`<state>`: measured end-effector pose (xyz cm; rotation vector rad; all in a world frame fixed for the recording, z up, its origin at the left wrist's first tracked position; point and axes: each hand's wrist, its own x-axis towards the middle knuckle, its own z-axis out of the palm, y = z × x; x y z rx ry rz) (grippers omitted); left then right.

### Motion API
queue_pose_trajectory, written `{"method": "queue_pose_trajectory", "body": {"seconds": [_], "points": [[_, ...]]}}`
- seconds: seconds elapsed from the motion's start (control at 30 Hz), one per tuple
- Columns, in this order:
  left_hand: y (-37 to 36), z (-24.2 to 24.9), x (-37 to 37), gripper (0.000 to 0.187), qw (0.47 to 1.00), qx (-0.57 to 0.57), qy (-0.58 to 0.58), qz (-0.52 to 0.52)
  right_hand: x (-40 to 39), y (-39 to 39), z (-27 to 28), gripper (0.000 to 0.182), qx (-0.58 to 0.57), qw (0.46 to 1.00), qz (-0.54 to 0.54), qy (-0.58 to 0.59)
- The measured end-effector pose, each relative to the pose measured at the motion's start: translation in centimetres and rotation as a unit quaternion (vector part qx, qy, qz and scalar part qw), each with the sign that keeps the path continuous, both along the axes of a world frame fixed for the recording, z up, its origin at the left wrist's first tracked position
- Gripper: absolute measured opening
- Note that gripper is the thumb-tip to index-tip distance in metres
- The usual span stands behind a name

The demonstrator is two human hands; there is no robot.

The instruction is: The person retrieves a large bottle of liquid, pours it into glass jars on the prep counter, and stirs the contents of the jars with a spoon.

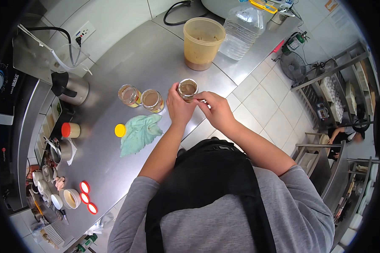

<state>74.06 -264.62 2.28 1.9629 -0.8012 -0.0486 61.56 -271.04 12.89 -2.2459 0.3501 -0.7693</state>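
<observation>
My left hand (178, 106) is wrapped round a glass jar (188, 87) with brown contents and no lid on it. At the side of that jar, my right hand (213, 107) has its thumb and fingers pinched together; what they pinch is too small to make out. To the left on the steel counter stand two more open jars, a near one (152, 101) and a farther one (130, 95), both with brown contents and coloured labels. A green cloth (140, 133) lies crumpled below them, touching or close to a yellow lid (120, 130).
Behind the jar stand a tall plastic tub (203, 44) and a large clear water jug (242, 33). Along the left are a kettle (74, 89), a red-lidded jar (71, 130), several red-rimmed lids (85, 198) and bowls (71, 198). Another person (344, 137) is at the far right.
</observation>
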Motion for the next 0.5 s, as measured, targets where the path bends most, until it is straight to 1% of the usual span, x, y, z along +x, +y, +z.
{"method": "queue_pose_trajectory", "body": {"seconds": [0.03, 0.07, 0.1, 0.17, 0.23, 0.3, 0.37, 0.43, 0.5], "points": [[-0.1, 0.2, -0.1, 0.087, 1.000, 0.004, -0.024, 0.011, 0.3, -0.1, -0.3, 0.016, 0.010, 1.000, 0.002, 0.007], [0.0, 0.3, -0.3, 0.087, 1.000, 0.003, -0.024, 0.011, 0.5, -0.2, -0.5, 0.016, 0.020, 1.000, 0.005, 0.013], [0.2, 0.5, -0.4, 0.091, 0.999, -0.012, -0.032, -0.003, 0.6, -0.2, -0.5, 0.016, 0.020, 1.000, 0.005, 0.012], [0.5, 0.7, -0.4, 0.094, 0.999, -0.027, -0.040, -0.014, 0.8, -0.1, -0.2, 0.015, 0.068, 0.997, -0.016, 0.016], [0.8, 0.5, -0.3, 0.100, 0.999, -0.011, -0.027, -0.043, 0.4, -0.1, 0.3, 0.014, 0.072, 0.997, -0.019, 0.007], [0.8, 0.4, -0.1, 0.099, 0.999, -0.009, -0.033, -0.039, -0.2, -0.1, 1.1, 0.014, 0.074, 0.997, -0.022, -0.001], [0.8, 0.3, -0.1, 0.098, 0.999, -0.007, -0.040, -0.036, -0.9, 0.3, 1.8, 0.013, 0.030, 0.999, -0.025, -0.009], [0.8, 0.8, -0.1, 0.095, 0.999, -0.016, -0.017, -0.030, -1.4, 0.4, 1.6, 0.014, 0.027, 0.999, -0.015, -0.029], [0.7, 0.9, -0.2, 0.094, 0.999, -0.019, -0.015, -0.024, -1.7, 0.5, 1.3, 0.020, -0.036, 0.999, -0.004, -0.040]]}}
